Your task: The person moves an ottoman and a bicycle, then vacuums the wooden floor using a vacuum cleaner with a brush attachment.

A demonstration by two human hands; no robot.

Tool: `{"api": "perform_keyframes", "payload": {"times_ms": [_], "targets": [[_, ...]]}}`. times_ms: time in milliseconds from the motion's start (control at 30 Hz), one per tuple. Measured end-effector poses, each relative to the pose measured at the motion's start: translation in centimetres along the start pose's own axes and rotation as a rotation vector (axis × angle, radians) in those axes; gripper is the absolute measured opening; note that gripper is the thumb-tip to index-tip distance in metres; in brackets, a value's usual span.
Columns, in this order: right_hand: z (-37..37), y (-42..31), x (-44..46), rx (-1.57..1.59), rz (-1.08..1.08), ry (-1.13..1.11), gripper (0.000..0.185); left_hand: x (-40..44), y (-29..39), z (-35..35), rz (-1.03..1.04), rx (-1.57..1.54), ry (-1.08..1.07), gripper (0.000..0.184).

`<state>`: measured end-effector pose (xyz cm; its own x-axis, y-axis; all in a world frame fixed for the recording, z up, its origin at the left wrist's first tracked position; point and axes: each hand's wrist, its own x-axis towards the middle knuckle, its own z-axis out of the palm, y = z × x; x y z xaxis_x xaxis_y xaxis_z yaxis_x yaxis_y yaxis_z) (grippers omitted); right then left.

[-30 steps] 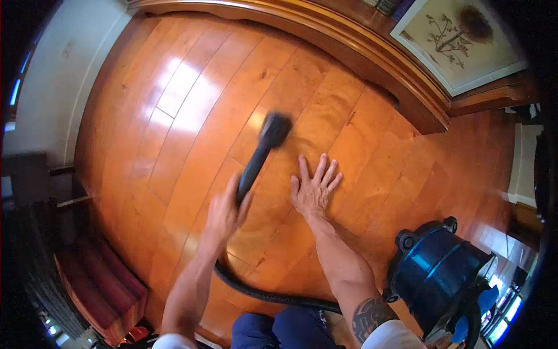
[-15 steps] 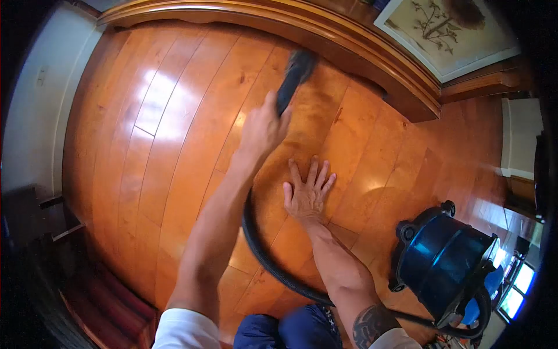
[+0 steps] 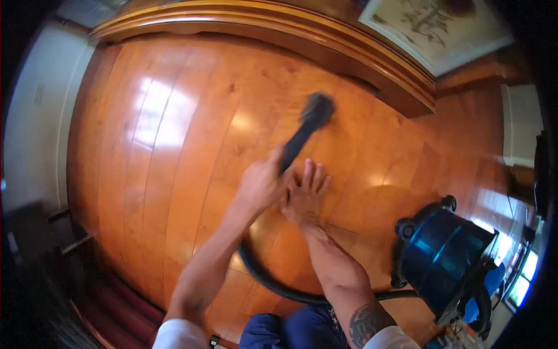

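My left hand (image 3: pixel 261 183) is closed around the black vacuum wand (image 3: pixel 297 145), just above the floor. At its far end a dark brush head (image 3: pixel 318 107) meets the wooden floor (image 3: pixel 197 174), slightly smeared by motion. From the grip, a black ribbed hose (image 3: pixel 270 283) curves down past my knees toward the blue canister vacuum (image 3: pixel 447 253) at the right. My right hand (image 3: pixel 306 198) lies flat on the boards with fingers spread, close beside the left hand, which partly covers its thumb side.
A long wooden furniture base (image 3: pixel 279 29) runs along the far side, with a framed picture (image 3: pixel 439 35) leaning at the upper right. A white wall (image 3: pixel 40 116) borders the left. Dark red striped fabric (image 3: pixel 119 311) lies at lower left.
My left hand has pulled the wand back toward me, bringing the brush head away from the furniture base. My right hand stays planted on the floor.
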<state>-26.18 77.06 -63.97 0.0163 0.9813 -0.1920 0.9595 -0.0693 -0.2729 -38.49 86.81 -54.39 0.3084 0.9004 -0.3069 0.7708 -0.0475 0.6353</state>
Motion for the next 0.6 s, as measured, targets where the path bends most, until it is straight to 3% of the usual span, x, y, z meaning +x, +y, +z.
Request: {"api": "perform_keyframes", "payload": {"times_ms": [67,133,233,267,300,367,400,467,500,600], "targets": [[1.1,0.5,0.0,0.0,-0.043,0.088,0.055,5.8,2.5,1.7,0.091,-0.007,0.023,0.037],[2.1,0.8,0.1,-0.069,-0.061,0.039,0.055,5.4,3.9,1.7,0.1,0.092,0.095,0.038],[1.0,0.2,0.1,-0.079,-0.051,0.1,0.058,-2.4,-0.7,0.0,-0.053,-0.066,0.006,0.047],[1.0,-0.1,0.2,-0.071,-0.066,0.103,0.058,-6.6,-2.8,-0.4,-0.128,-0.075,0.082,0.051],[1.2,-0.3,0.1,-0.093,-0.072,0.149,0.059,-11.1,-4.5,-1.2,-0.303,-0.045,0.032,0.055],[1.2,-0.2,0.0,-0.114,-0.086,0.192,0.06,-21.2,-6.8,-3.4,-0.501,-0.111,0.187,0.059],[1.2,-0.2,-0.1,-0.117,-0.077,0.184,0.061,-26.6,-9.4,-2.6,-0.448,-0.13,0.428,0.052],[1.3,-0.4,0.0,-0.117,-0.061,0.19,0.061,-34.6,-11.2,-4.0,-0.626,-0.103,0.447,0.052],[1.2,-0.5,-0.5,-0.117,-0.058,0.182,0.061,-36.3,-10.9,-4.7,-0.76,-0.089,0.418,0.052],[1.2,-0.7,0.1,-0.15,-0.052,0.183,0.059,-33.3,-12.2,-6.2,-0.638,-0.083,0.344,0.052]]}}
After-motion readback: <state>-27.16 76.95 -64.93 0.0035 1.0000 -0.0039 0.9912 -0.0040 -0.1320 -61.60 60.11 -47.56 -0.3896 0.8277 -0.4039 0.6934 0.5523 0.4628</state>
